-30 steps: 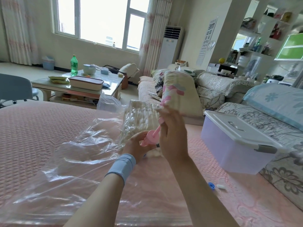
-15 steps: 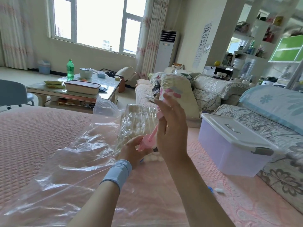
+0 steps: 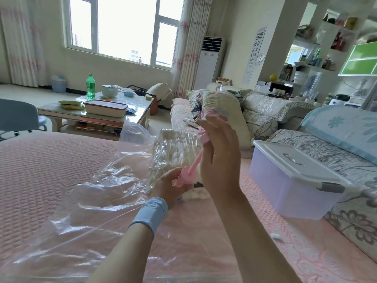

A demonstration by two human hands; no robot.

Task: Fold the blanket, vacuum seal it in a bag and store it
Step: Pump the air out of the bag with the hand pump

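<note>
A clear vacuum bag lies across the pink bed cover, with the folded cream blanket inside its far end. A pink hand pump stands on the bag near the blanket. My left hand, with a blue wristband, grips the pump's barrel at its base. My right hand holds the pump's pink handle, raised with the rod drawn out above the barrel. The handle is mostly hidden behind my fingers.
A lilac storage box with a white lid sits on the bed to the right. A small white piece lies on the cover near it. A sofa with cushions and a coffee table stand beyond the bed.
My right hand has risen, drawing the pink rod further out of the barrel. My left hand stays on the pump's base.
</note>
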